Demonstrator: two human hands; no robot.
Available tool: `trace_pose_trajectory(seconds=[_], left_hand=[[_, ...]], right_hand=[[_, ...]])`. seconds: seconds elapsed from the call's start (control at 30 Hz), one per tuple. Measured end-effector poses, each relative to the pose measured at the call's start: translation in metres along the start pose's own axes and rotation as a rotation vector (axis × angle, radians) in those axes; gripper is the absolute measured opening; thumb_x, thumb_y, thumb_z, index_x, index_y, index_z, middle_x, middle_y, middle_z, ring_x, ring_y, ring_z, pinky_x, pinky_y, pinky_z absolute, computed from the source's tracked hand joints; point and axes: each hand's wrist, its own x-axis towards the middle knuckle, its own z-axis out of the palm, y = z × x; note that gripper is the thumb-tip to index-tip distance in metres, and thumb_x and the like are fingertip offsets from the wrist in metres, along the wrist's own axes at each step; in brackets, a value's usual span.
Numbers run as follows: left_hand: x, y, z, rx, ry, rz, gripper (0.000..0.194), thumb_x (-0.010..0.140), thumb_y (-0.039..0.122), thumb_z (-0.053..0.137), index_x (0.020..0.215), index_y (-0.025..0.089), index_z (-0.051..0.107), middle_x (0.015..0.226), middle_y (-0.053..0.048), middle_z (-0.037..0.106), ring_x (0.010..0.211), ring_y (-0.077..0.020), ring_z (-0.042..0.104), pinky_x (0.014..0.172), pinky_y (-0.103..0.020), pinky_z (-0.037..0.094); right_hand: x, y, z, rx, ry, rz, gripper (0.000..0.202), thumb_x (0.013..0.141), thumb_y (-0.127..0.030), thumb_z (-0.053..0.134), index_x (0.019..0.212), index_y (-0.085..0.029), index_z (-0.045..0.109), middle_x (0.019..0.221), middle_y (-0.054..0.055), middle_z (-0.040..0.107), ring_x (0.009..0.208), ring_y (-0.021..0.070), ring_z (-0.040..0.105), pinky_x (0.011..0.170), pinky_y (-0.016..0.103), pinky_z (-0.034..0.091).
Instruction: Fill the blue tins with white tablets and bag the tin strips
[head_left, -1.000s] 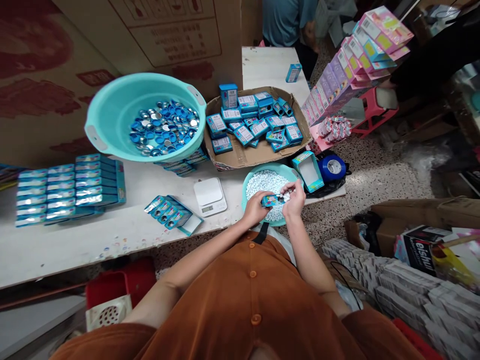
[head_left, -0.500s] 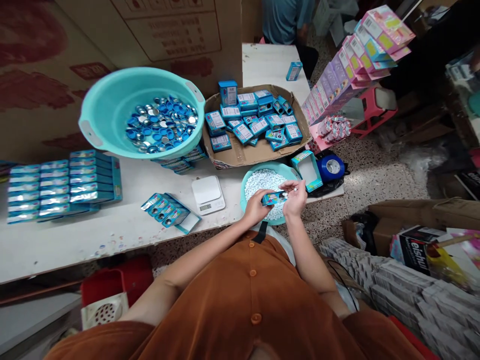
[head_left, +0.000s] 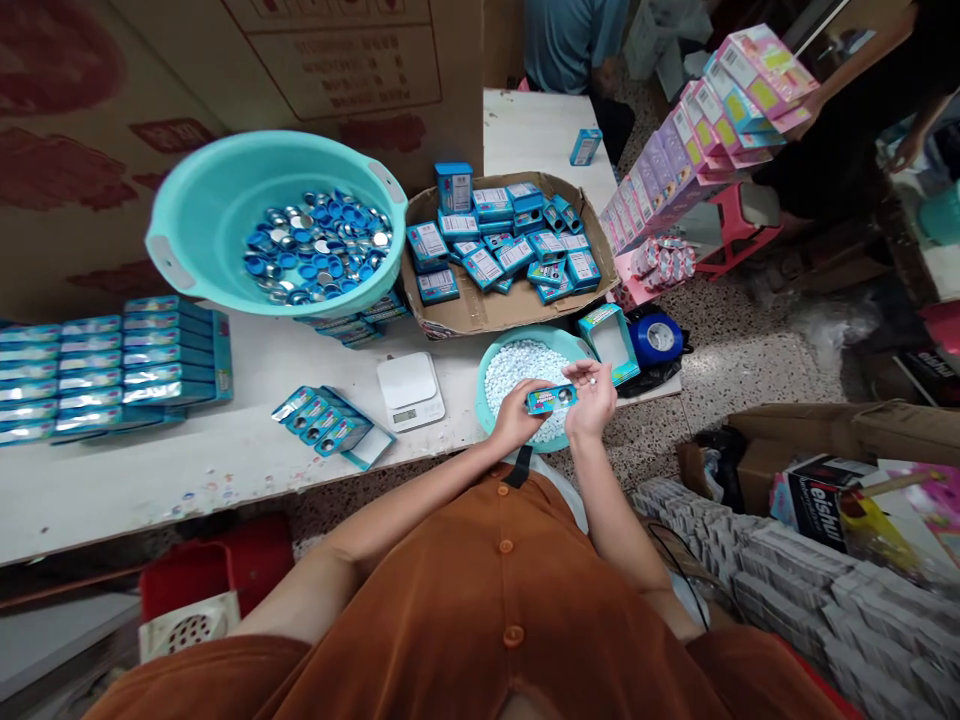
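Note:
My left hand (head_left: pixel 519 416) is wrapped round one end of a small blue box (head_left: pixel 551 399), held over a turquoise basin of white pellets (head_left: pixel 517 362). A round dark opening shows near the box's right end. My right hand (head_left: pixel 591 402) is cupped palm up against that end, fingers curled, with a few white pellets in it. Left of the basin lies a white scale (head_left: pixel 411 390). Behind it, a cardboard tray (head_left: pixel 480 318) holds several blue boxes, and a large turquoise basin (head_left: pixel 202 200) holds blue and silver caps.
Blue boxes (head_left: pixel 322 420) lie left of the scale, with more stacked (head_left: pixel 169 350) at far left. An open blue carton (head_left: pixel 611 340) and blue tape roll (head_left: pixel 660 337) sit right of the pellets. Pink boxes (head_left: pixel 660 170) are piled beyond. Another person's arm (head_left: pixel 862 65) reaches them.
The view has shifted slightly. The small blue box has levelled, and fewer pellets show at its right end. Another person's arms have come into view at the upper right.

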Motion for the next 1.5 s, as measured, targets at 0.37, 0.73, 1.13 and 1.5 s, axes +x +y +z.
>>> trace_pose_trajectory(seconds=[0.37, 0.73, 1.13, 1.5], left_hand=[[0.002, -0.005, -0.004, 0.020, 0.016, -0.029, 0.039, 0.066, 0.009, 0.068, 0.103, 0.021, 0.062, 0.104, -0.005, 0.064, 0.100, -0.0204, 0.060, 0.089, -0.036, 0.047], [-0.010, -0.015, -0.020, 0.084, 0.106, -0.126, 0.044, 0.065, 0.017, 0.074, 0.107, 0.020, 0.061, 0.105, -0.006, 0.065, 0.101, -0.0213, 0.060, 0.090, -0.035, 0.048], [-0.056, -0.023, -0.068, 0.141, 0.317, -0.320, 0.036, 0.068, 0.027, 0.075, 0.100, 0.019, 0.061, 0.101, -0.006, 0.065, 0.096, -0.0198, 0.062, 0.087, -0.032, 0.048], [-0.053, -0.022, -0.077, 0.176, 0.257, -0.216, 0.032, 0.070, 0.021, 0.071, 0.100, 0.020, 0.060, 0.100, -0.004, 0.062, 0.095, -0.0190, 0.060, 0.085, -0.031, 0.046]], right_hand=[[0.001, 0.023, -0.017, -0.257, -0.206, -0.067, 0.046, 0.091, -0.049, 0.034, 0.085, -0.020, 0.069, 0.091, 0.006, 0.066, 0.092, 0.0180, 0.061, 0.091, 0.035, 0.044], [0.022, 0.063, -0.048, -0.571, -0.402, -0.199, 0.051, 0.093, -0.046, 0.024, 0.134, -0.023, 0.043, 0.125, 0.011, 0.054, 0.111, 0.0221, 0.054, 0.094, 0.044, 0.042], [0.044, 0.199, -0.075, -1.384, -0.725, -0.287, 0.041, 0.089, -0.044, 0.043, 0.109, -0.011, 0.057, 0.106, 0.018, 0.059, 0.103, 0.0255, 0.050, 0.092, 0.036, 0.034], [0.044, 0.158, -0.039, -0.600, -0.433, 0.420, 0.042, 0.081, -0.052, 0.051, 0.054, -0.022, 0.042, 0.048, -0.005, 0.038, 0.047, 0.0104, 0.031, 0.046, 0.024, 0.025]])
